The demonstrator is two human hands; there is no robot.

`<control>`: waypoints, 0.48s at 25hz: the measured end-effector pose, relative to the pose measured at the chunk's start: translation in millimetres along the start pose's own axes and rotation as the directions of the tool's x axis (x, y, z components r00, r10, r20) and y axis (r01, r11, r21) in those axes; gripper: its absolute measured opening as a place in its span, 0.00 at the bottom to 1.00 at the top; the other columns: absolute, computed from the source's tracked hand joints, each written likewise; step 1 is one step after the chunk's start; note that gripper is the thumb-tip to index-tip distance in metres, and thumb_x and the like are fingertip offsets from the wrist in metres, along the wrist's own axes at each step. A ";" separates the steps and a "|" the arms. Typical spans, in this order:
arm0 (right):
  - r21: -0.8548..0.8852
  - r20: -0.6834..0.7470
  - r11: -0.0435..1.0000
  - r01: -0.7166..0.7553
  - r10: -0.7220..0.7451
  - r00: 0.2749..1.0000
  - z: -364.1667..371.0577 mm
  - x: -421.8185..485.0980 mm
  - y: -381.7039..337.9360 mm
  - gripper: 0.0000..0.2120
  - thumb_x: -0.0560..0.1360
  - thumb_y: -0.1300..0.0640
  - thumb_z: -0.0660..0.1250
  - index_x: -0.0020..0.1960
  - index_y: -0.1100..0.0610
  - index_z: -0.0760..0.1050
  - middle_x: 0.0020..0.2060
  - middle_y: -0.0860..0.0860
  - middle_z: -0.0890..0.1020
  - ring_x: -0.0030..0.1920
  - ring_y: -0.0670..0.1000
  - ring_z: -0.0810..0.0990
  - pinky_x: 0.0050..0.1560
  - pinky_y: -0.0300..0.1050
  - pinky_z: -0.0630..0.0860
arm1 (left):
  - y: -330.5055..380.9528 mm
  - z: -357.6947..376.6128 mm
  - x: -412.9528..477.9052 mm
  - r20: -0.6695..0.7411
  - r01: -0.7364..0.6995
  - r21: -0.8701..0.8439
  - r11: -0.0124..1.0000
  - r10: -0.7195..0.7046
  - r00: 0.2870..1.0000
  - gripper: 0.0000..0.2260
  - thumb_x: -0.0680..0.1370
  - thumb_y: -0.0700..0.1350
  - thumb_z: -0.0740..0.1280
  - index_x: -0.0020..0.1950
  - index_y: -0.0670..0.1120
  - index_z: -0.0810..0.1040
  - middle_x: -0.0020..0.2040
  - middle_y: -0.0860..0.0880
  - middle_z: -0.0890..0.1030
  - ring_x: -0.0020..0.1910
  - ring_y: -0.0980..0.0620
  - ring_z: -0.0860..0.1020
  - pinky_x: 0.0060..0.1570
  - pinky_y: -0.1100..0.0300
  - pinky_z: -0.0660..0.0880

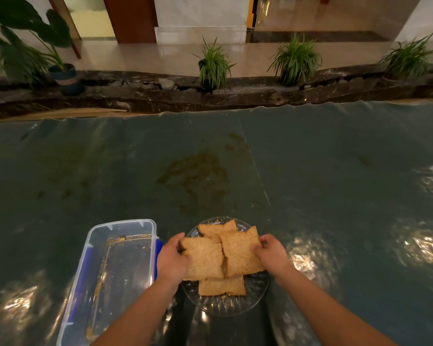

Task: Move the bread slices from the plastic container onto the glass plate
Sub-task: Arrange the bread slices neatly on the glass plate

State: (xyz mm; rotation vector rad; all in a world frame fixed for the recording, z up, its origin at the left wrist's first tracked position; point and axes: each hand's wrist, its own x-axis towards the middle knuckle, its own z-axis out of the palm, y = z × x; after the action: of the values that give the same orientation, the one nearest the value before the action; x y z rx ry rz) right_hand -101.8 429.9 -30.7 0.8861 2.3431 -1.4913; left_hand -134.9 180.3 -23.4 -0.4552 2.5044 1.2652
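Head view: the only camera I have; it looks down over both forearms at a dark green glossy table cover (210, 171).
Container: the clear rectangular plastic container with blue clips (115, 270) sits at my lower left, just beside the plate. I see only crumbs and smears on its floor, no slice left in it.
Plate: the round patterned glass plate (225, 305) lies just right of the container, most of its surface covered by bread.
Bread: four brown square bread slices (223, 285) are on or over the plate, overlapping. One lies at the far rim, one at the near rim, and two sit side by side on top.
Left hand: my left hand (171, 258) grips the left-hand top slice (205, 258) at its left edge. The thumb is on its upper face; the fingers curl under the edge, hidden from me.
Right hand: my right hand (270, 253) pinches the right-hand top slice (238, 253) at its right edge, fingertips bent over the crust.
Contact: I cannot tell whether these two slices already rest fully on the pile or are held just above it.
Progress: I judge the job nearly finished, since the container looks cleared.
Left to do: settle both top slices and let go.
Background: potted plants (214, 64) along a dark stone ledge, well apart from the work.
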 end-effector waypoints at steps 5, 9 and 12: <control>-0.246 -0.010 0.968 0.040 -0.044 0.999 -1.2 -1.8 -4.0 0.08 0.75 0.53 0.67 0.49 0.52 0.69 0.43 0.48 0.78 0.41 0.49 0.77 0.35 0.44 0.70 | -0.5 6.6 -3.9 -0.007 -0.034 0.031 0.999 0.034 0.999 0.24 0.75 0.36 0.71 0.71 0.47 0.74 0.54 0.53 0.80 0.55 0.52 0.79 0.51 0.62 0.74; -0.579 -0.020 0.804 0.136 -0.181 0.983 -1.6 -4.9 -12.7 0.11 0.76 0.50 0.64 0.52 0.57 0.73 0.46 0.54 0.81 0.45 0.56 0.80 0.42 0.46 0.76 | 1.7 8.8 -9.0 0.003 -0.029 0.054 0.998 0.029 1.000 0.21 0.76 0.38 0.70 0.69 0.48 0.75 0.49 0.57 0.80 0.57 0.48 0.81 0.55 0.56 0.77; -0.632 -0.020 0.758 0.159 -0.221 0.975 0.7 -6.0 -14.9 0.15 0.76 0.50 0.64 0.55 0.59 0.75 0.52 0.56 0.79 0.50 0.56 0.80 0.47 0.46 0.75 | 4.2 9.0 -11.6 -0.023 -0.030 0.159 0.987 0.034 0.999 0.27 0.77 0.41 0.69 0.75 0.45 0.66 0.54 0.48 0.83 0.54 0.48 0.82 0.51 0.58 0.77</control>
State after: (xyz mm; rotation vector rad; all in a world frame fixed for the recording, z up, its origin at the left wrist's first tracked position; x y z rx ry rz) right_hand -106.0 422.6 -17.0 0.5501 2.7888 -0.6087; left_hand -125.0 191.6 -20.9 -0.3965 2.6185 1.0662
